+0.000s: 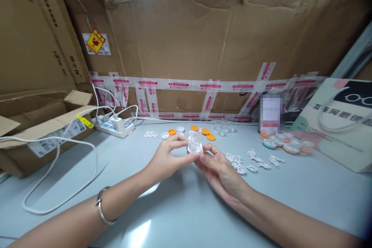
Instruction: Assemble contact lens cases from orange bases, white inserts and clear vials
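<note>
Just above the table, in front of me, my left hand (173, 153) and my right hand (219, 166) meet at a small white round cap (195, 148). A clear plastic piece (192, 137) stands up at the cap's left side, near my left fingertips. My left thumb and fingers are closed about the cap from the left. From the right, my right thumb and fingers pinch its edge. Behind my hands lie orange rings (210, 137) and white rings (165, 135). Several white plastic parts with cut-out discs (241, 168) lie right of my right hand.
A power strip (119, 127) with white cables and an open cardboard box (43, 131) stand at left. Small white pieces (150, 134) and clear pieces (224, 128) lie at the back. Assembled clear-topped discs (287, 143) and a printed bag (337, 124) are at right.
</note>
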Action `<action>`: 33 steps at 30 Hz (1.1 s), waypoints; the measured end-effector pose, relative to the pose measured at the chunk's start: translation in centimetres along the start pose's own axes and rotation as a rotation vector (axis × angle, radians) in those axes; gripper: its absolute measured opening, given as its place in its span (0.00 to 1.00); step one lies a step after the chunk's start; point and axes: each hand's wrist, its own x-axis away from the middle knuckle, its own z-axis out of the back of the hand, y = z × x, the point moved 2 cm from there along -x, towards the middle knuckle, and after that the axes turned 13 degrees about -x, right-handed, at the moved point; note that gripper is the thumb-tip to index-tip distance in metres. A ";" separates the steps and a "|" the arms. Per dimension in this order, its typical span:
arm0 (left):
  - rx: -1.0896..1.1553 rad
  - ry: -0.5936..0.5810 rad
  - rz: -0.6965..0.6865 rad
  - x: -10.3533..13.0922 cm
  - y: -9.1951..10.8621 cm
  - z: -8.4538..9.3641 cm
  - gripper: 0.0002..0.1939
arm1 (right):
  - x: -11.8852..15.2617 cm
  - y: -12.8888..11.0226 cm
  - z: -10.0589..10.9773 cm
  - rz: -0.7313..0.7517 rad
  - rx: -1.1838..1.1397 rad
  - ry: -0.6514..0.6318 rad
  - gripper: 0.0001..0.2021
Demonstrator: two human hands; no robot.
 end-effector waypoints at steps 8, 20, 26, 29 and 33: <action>0.004 -0.043 -0.002 -0.3 -0.7 -0.3 0.10 | 0.0 0.2 0.3 -0.087 -0.030 0.123 0.08; -0.255 0.036 -0.072 0.1 -1.2 -1.0 0.10 | -0.1 -0.3 0.7 -0.103 -0.020 0.223 0.09; -0.370 0.025 -0.145 0.0 -1.4 -0.7 0.11 | 0.0 -0.6 0.5 -0.151 0.016 0.165 0.08; -0.388 0.018 -0.168 0.0 -1.6 -0.7 0.12 | 0.0 -0.6 0.4 -0.159 0.020 0.169 0.09; -0.356 -0.007 -0.140 -0.2 -1.9 -0.8 0.13 | 0.0 -0.6 0.5 -0.151 0.016 0.212 0.08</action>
